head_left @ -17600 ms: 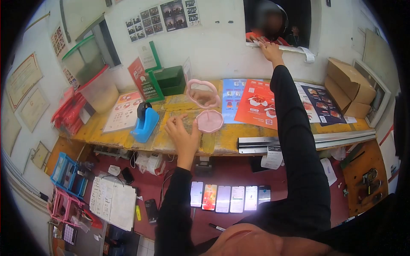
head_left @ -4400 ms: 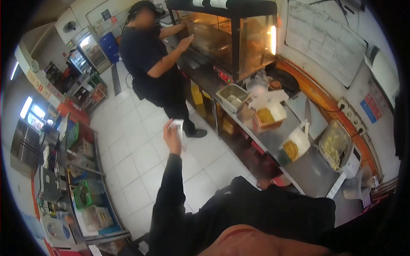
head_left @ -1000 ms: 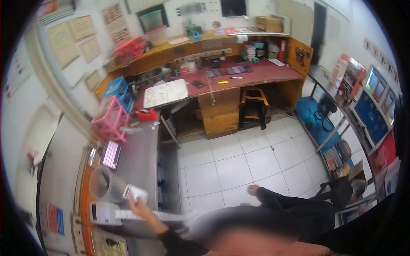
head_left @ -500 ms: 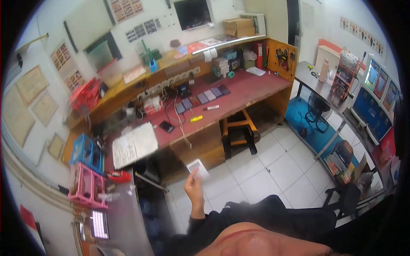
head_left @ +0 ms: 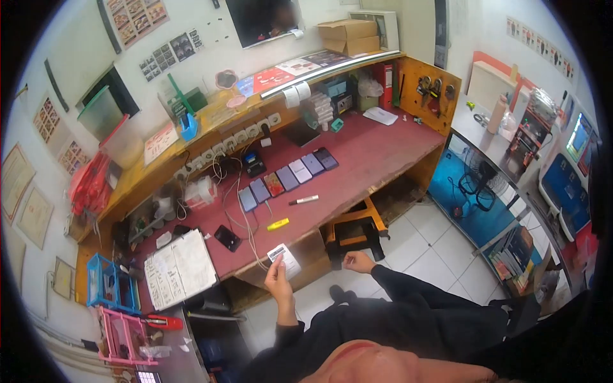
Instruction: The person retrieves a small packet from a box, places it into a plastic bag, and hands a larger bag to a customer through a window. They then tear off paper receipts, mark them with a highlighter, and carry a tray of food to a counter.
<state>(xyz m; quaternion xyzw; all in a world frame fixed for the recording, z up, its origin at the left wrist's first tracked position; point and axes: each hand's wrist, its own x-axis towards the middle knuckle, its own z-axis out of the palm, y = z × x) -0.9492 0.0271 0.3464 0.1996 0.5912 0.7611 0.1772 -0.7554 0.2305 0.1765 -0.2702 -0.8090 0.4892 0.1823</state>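
while left fingers pinch a slip and right fingers curl, stacked tubs show unclear contents.

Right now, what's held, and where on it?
Left hand holds a white paper slip by its lower left edge; right hand shows nothing in it.

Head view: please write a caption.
Left hand holding a paper slip before a red desk with phones in a row.

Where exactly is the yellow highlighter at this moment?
In the head view, the yellow highlighter lies just left of centre on the red desktop, between the dark phone and the marker.
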